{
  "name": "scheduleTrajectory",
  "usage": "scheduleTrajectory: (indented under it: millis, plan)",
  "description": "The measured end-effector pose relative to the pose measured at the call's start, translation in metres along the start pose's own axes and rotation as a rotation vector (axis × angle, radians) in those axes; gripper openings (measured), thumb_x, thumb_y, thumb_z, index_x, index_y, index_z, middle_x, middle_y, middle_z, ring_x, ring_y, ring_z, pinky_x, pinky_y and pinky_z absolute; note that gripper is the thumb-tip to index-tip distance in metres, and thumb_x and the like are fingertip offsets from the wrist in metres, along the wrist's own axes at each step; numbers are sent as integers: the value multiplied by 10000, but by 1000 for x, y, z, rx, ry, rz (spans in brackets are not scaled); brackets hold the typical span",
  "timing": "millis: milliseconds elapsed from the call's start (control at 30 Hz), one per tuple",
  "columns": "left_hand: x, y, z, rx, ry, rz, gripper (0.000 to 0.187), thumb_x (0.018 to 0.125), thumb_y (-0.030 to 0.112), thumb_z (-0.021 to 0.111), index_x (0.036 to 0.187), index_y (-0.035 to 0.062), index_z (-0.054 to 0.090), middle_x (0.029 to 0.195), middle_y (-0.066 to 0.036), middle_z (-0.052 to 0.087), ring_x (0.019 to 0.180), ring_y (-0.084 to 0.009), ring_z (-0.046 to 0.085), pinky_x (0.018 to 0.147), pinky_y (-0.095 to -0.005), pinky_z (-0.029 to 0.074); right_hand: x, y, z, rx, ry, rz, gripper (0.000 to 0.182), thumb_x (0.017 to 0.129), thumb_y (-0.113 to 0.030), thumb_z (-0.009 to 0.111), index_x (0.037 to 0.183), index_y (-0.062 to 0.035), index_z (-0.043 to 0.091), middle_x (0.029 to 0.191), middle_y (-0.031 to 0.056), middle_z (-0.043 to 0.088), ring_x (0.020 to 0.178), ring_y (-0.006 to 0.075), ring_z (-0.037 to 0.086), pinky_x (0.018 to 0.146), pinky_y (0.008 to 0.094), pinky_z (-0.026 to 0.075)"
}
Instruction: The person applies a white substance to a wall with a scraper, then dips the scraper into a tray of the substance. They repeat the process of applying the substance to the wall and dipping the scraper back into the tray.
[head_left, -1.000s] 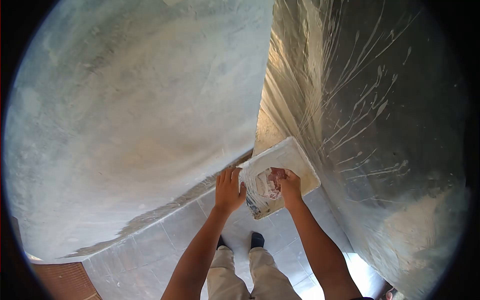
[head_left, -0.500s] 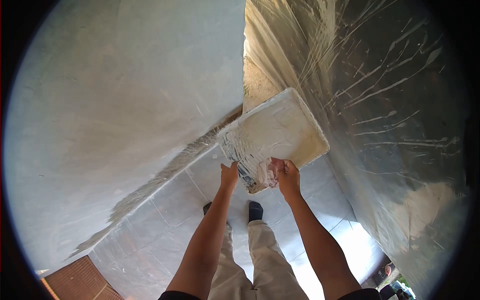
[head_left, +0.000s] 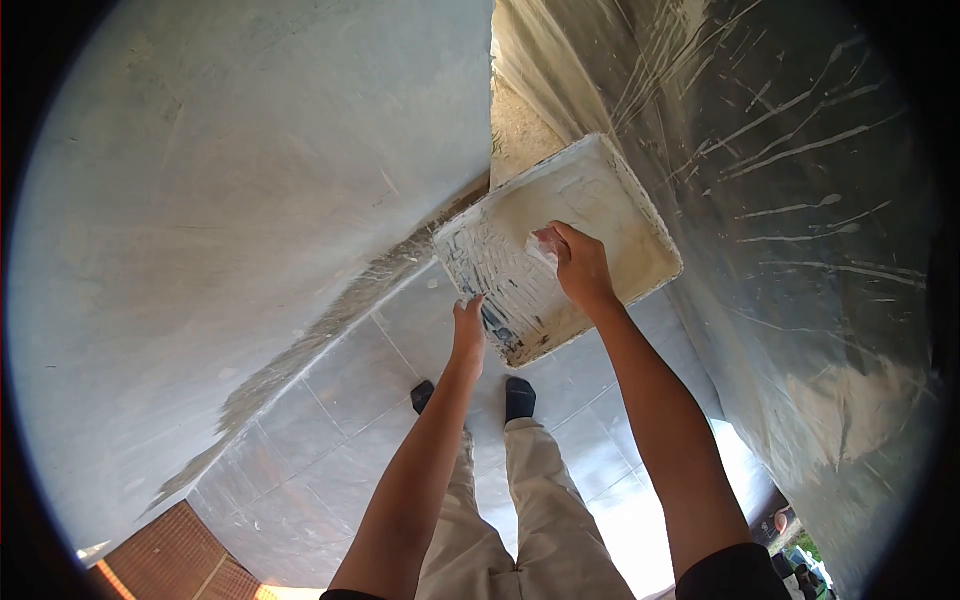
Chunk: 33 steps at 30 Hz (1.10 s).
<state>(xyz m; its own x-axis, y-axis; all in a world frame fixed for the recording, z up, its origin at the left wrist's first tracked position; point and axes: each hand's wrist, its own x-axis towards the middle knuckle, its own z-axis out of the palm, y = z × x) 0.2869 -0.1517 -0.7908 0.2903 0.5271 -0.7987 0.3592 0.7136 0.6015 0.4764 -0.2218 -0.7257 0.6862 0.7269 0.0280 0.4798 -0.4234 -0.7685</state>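
Note:
A paint tray (head_left: 644, 205), coated in white paint with dark streaks at its near-left end, is held tilted in front of me. My left hand (head_left: 469, 330) is closed on its near-left edge, the thumb over the rim. Over the middle of the tray, my right hand (head_left: 586, 266) grips a reddish pad smeared with white (head_left: 543, 245). The pad is partly hidden by the fingers, and its underside overlaps the painted surface in this view.
A pale grey wall (head_left: 280, 180) rises on the left, with a rough unpainted strip along its base. Plastic sheeting (head_left: 790, 220) splashed with white hangs on the right. Below are the grey tiled floor (head_left: 350, 420), my dark shoes (head_left: 519, 398) and an orange-brown panel (head_left: 175, 555).
My right hand has carried the pad from the tray's near edge forward over its middle. The tray and my left hand have shifted slightly up in view.

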Motion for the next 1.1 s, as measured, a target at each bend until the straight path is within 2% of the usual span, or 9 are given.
scheduleTrajectory:
  millis: [67,133,267,367,467,567,733,833,1100]
  plan:
    - [-13,13,0,-16,-50,34,874,893,412,551,1487,-39,95,1471,-256,329,1364,-330,336,1114,-369,241,12,2,7,5,-51,-38,295,867,30,519,1149,29,606,1038,236,657,977,379,636,838,420,511]
    - [-20,17,1,-6,-44,47,871,896,399,557,1487,-39,91,1457,-258,349,1350,-327,355,1109,-365,251,18,4,12,-92,-104,-52,300,858,33,513,1139,24,616,1039,231,656,984,375,633,848,419,505]
    - [-20,15,2,-25,-33,89,847,902,356,570,1482,-45,100,1413,-262,405,1312,-315,404,1094,-354,275,25,12,22,-81,-91,-107,295,831,84,525,1112,50,607,1014,234,663,962,368,647,830,394,517]
    - [-17,12,0,12,-49,117,828,910,338,566,1473,-62,110,1406,-263,410,1312,-309,403,1093,-350,275,28,2,18,-149,-134,-61,283,842,42,510,1096,18,633,1019,217,665,974,383,628,841,419,502]
    - [-23,12,2,-29,-70,144,811,916,328,559,1470,-69,117,1411,-264,403,1312,-314,400,1095,-346,272,26,6,16,-137,-78,-57,232,836,43,514,1028,15,640,987,210,671,956,381,634,827,420,506]
    - [-17,4,1,-22,-45,148,812,919,323,565,1470,-70,117,1417,-263,395,1314,-316,397,1097,-344,269,17,2,14,-129,-166,14,228,828,50,519,1021,22,637,969,208,674,943,382,638,811,417,512]
    - [-21,11,-1,-44,-61,123,837,919,318,575,1477,-62,81,1427,-268,378,1322,-319,388,1102,-346,265,-9,12,19,9,-98,10,332,828,58,549,1155,44,607,1000,233,667,969,369,648,822,381,517]
    - [-23,10,-3,-58,-64,103,854,920,315,574,1480,-56,48,1439,-274,361,1330,-319,381,1107,-349,261,-12,16,2,19,-4,148,337,836,46,571,1172,48,598,1032,239,662,979,358,654,835,368,516]
    - [-30,6,-2,-85,-85,109,859,920,302,573,1489,-32,23,1471,-300,294,1374,-330,324,1126,-358,231,-29,15,-10,-98,82,160,324,841,46,573,1164,45,596,1016,242,663,956,370,654,813,385,519]
